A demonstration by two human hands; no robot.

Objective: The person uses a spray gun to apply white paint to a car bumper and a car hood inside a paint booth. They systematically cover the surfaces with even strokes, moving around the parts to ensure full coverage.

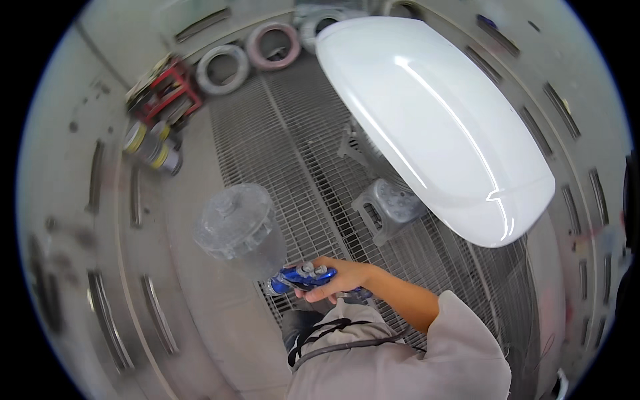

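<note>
My right hand (350, 274) is wrapped round a blue spray gun (303, 277) in front of my waist, with the gun's nozzle end toward the left. On the gun sits a large translucent, frosted paint cup (243, 230) with a ribbed lid, leaning to the left. My left hand is out of view. Ahead and to the right stands a long, glossy white curved panel (433, 120), apart from the gun. A dark hose (353, 345) runs across my waist beside a black cord.
Metal grating (293, 153) covers the middle of the floor. Under the panel stands a grey jerrycan (400, 205). Paint-dusted rings (273, 45) lean along the far wall. A red rack (170, 90) and several cans (137, 139) stand at the left wall.
</note>
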